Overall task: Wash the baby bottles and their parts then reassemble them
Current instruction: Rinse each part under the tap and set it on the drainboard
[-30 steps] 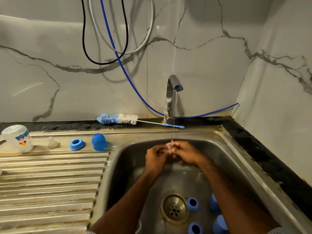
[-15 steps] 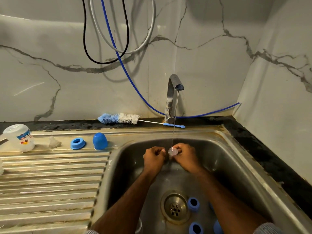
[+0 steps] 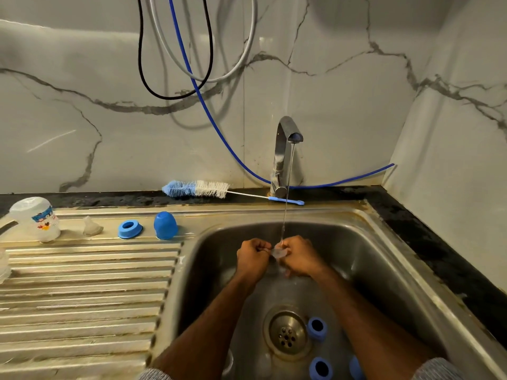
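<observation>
place: home kitchen | steel sink with ribbed drainboard set in a dark counter | chrome tap running at the back edge | marble-look wall panels meeting in the far right corner | bottle brush lying along the back edge beside the tap
</observation>
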